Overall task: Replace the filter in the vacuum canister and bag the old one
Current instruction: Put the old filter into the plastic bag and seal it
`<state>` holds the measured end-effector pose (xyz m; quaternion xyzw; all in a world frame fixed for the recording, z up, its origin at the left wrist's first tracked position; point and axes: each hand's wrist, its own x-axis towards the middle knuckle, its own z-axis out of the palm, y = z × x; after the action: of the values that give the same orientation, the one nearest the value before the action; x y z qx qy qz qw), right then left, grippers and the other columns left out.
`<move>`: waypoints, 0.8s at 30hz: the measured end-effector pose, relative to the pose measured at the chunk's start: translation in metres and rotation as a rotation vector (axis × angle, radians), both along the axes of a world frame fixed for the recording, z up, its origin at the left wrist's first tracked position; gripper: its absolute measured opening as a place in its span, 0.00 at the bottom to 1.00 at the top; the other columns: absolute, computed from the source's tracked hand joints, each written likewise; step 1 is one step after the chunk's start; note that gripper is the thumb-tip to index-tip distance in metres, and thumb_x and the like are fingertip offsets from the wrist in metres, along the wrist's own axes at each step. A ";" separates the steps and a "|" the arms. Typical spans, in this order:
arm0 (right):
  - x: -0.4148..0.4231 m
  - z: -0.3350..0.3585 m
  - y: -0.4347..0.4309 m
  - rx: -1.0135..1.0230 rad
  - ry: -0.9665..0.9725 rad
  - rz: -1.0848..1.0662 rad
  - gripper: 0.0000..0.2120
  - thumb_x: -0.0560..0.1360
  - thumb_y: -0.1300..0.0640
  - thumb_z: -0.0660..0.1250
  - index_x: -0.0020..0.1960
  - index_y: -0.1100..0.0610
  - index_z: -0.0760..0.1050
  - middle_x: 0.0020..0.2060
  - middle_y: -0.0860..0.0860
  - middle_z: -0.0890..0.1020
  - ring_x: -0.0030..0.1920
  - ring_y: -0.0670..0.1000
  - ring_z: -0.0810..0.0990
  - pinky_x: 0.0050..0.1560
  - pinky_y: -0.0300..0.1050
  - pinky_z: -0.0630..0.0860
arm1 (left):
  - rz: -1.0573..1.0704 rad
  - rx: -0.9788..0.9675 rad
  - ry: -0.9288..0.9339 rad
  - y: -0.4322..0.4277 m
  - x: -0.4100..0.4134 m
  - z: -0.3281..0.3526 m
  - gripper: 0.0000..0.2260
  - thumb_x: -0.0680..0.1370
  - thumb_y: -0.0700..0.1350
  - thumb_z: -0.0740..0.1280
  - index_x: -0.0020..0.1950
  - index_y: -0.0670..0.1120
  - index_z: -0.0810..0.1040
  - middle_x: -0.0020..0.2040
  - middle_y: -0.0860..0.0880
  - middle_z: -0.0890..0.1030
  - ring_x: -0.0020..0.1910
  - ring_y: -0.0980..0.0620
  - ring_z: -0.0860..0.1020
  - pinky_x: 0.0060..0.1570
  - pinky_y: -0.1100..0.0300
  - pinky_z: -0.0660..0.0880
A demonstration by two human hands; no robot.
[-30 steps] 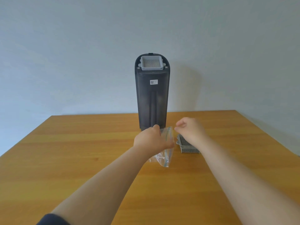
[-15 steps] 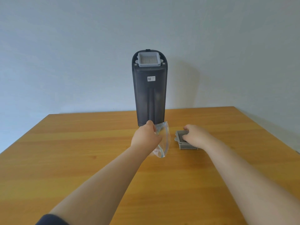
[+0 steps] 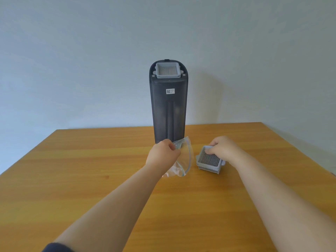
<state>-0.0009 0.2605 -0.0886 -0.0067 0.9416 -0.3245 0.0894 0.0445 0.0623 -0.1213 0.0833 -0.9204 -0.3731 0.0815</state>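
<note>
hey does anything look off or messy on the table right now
Nothing stands out. The vacuum canister stands upright with a filter seated at its top. The left hand holds a clear zip bag, and the right hand grips the loose filter on the table. No spills or visible damage.

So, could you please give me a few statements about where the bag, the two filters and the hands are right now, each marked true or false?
1. The left hand holds the clear bag. True.
2. The loose filter is already inside the bag. False: it lies on the table beside the bag.
3. The right hand is on the loose filter. True.
4. The canister lies on its side. False: it stands upright.
5. The canister's top slot is empty. False: a seated filter sits there.
</note>
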 end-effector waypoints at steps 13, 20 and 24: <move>0.003 0.013 -0.010 -0.627 0.084 -0.248 0.03 0.70 0.61 0.71 0.40 0.61 0.80 0.34 0.54 0.82 0.31 0.52 0.78 0.26 0.41 0.71 | 0.021 0.067 -0.017 0.004 0.001 0.007 0.05 0.77 0.43 0.60 0.46 0.45 0.74 0.40 0.45 0.84 0.36 0.45 0.84 0.40 0.48 0.82; 0.008 0.005 -0.025 -0.471 0.138 -0.172 0.04 0.69 0.61 0.72 0.39 0.63 0.81 0.32 0.57 0.82 0.25 0.52 0.76 0.23 0.40 0.71 | -0.040 0.100 0.011 0.013 0.009 0.013 0.04 0.75 0.43 0.62 0.44 0.45 0.75 0.40 0.47 0.82 0.42 0.42 0.84 0.42 0.45 0.81; 0.012 0.003 -0.033 -0.334 0.259 -0.114 0.05 0.70 0.58 0.73 0.37 0.55 0.79 0.33 0.53 0.83 0.30 0.52 0.81 0.33 0.49 0.80 | -0.064 0.128 0.013 0.016 0.009 0.016 0.04 0.75 0.43 0.62 0.46 0.44 0.75 0.39 0.48 0.81 0.40 0.43 0.83 0.41 0.47 0.81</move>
<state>0.0110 0.2276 -0.0852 -0.0098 0.8772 -0.4770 -0.0531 0.0536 0.0779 -0.1057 0.0563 -0.8962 -0.4344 0.0699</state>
